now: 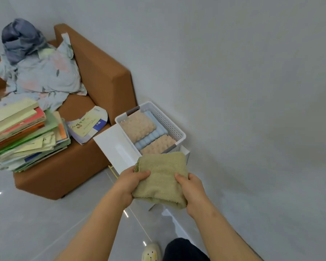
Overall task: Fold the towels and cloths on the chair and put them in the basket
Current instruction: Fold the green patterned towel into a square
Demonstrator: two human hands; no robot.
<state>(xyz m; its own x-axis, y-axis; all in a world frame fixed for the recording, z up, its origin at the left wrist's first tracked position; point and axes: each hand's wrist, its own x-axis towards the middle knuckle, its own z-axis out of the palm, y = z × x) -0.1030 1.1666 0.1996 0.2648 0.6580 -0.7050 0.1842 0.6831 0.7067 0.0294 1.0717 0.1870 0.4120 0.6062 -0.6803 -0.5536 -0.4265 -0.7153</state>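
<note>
Gripping folded green towel [161, 178] between both hands.

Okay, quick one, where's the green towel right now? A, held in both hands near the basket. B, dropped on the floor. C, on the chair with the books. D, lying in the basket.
A: the folded green towel is gripped at its sides by the left hand and the right hand, just in front of the white basket, not yet in it.

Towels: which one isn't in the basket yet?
The green towel, held by the left hand and right hand; the beige towels and blue towel lie inside the basket.
</note>
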